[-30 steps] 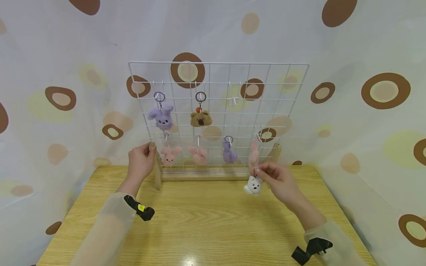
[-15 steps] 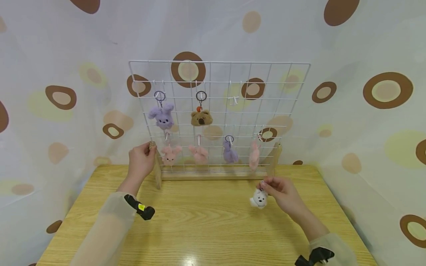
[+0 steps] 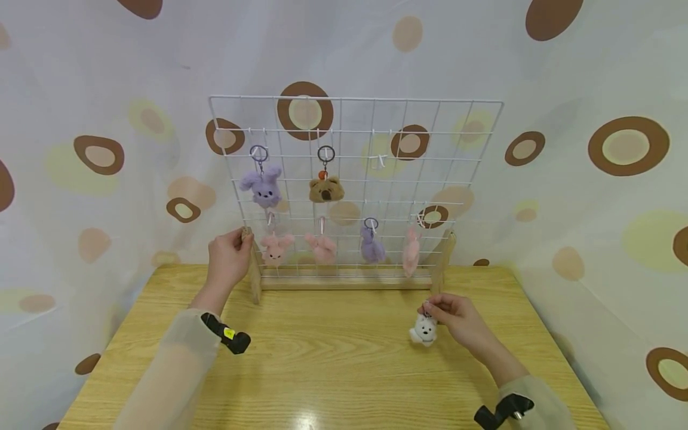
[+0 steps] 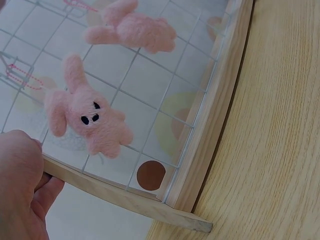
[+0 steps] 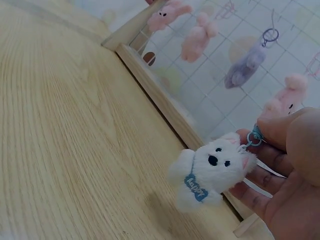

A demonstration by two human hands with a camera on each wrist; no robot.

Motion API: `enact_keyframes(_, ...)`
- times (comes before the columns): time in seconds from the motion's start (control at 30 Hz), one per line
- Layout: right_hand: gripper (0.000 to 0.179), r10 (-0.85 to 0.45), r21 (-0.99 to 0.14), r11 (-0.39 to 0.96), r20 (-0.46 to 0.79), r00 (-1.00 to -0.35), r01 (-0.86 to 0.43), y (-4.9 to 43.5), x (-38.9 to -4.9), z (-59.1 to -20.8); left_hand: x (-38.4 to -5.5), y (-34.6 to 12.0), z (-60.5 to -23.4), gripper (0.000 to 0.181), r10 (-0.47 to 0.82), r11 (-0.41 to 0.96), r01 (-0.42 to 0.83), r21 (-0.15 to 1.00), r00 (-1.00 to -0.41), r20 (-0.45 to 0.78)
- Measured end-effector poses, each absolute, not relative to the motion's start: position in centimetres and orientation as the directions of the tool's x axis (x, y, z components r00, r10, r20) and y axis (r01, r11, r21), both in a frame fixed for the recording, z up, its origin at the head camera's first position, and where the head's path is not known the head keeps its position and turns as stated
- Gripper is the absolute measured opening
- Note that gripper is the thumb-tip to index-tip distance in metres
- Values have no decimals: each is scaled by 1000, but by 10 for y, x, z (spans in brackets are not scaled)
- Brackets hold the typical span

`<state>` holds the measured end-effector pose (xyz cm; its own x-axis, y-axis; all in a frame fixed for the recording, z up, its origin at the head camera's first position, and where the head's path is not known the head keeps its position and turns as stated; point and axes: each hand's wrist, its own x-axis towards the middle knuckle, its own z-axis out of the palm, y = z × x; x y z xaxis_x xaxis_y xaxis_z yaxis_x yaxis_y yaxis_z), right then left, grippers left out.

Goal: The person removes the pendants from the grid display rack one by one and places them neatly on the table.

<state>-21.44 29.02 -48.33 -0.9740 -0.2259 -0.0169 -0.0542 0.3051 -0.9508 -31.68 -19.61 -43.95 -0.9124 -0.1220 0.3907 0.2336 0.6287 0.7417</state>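
My right hand (image 3: 457, 319) pinches the clasp of a white plush dog keychain (image 3: 423, 329). The toy dangles over the table, in front of the rack's right end. In the right wrist view a blue tag (image 5: 195, 187) shows on its chest. With my left hand (image 3: 228, 255) I grip the left wooden leg (image 3: 254, 272) of the white wire grid rack (image 3: 355, 98). Pink plush bunny keychains (image 4: 95, 112) hang low on the grid, with a purple one (image 3: 372, 246) among them. Higher up hang a purple bunny keychain (image 3: 266, 188) and a brown bear keychain (image 3: 326, 189).
White hooks (image 3: 378, 160) without toys sit on the grid's upper right part. The rack's wooden base (image 3: 344, 285) stands on the wood-grain table (image 3: 322, 358) near its back edge. A dotted curtain (image 3: 570, 71) closes off the back and sides.
My right hand has moved down, toward me and slightly right, carrying the white dog keychain away from the hanging pink bunny. My left hand stays on the wooden leg.
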Motion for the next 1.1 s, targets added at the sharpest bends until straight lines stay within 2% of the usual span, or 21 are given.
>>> enact_keyframes(0.43,28,-256,-944,328,-50,-965,-38,292,-240,-500,-316,-197,-438,39,-119,642,219,735,-918,378)
enact_keyframes(0.73,26,-253,-947,314,-17,-967,-66,290,-252,-513,-317,-196,-440,38,-125,638,208,742,-922,366)
enact_keyframes(1.1,21,-228,-920,387,-34,-973,-59,278,-269,-525,-317,-197,-441,38,-126,634,208,745,-923,365)
